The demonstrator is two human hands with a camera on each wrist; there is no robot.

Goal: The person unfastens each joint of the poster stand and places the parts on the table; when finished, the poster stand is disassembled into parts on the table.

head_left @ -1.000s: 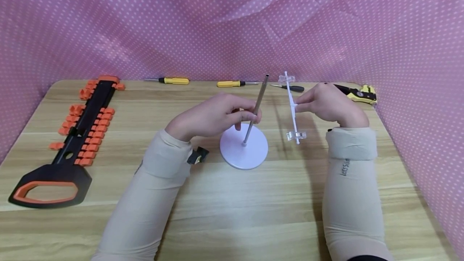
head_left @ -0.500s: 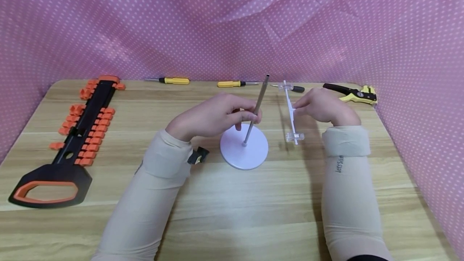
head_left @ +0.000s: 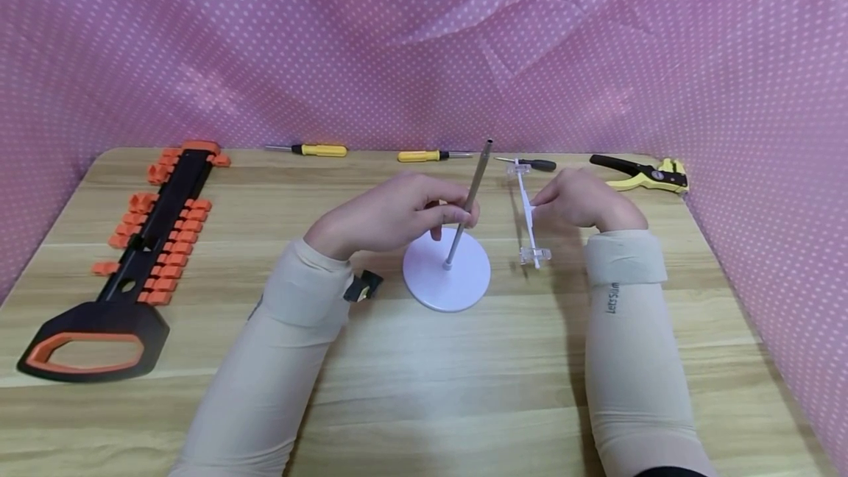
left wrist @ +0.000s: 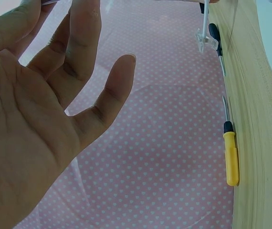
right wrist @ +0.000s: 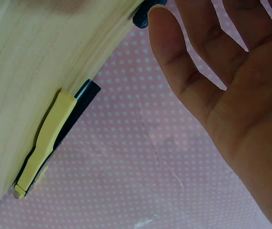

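My left hand pinches a slim metal rod between thumb and fingers. The rod rises, leaning slightly right in the head view, from a round white base on the table. To the right, my right hand pinches a thin white crossbar near its middle. Clear plastic clips sit at both ends of the bar. Rod and bar are apart. In the left wrist view, one clip shows at the top; my right fingertips' grip is out of the right wrist view.
Along the back edge lie two yellow-handled screwdrivers, a black-handled screwdriver and a yellow-and-black wire stripper. A long black holder with orange clips and a handle lies at left. A pink dotted curtain hangs behind.
My right hand has moved left and a little nearer to me, carrying the white crossbar lower and closer to the rod. My left hand stays in place on the rod.
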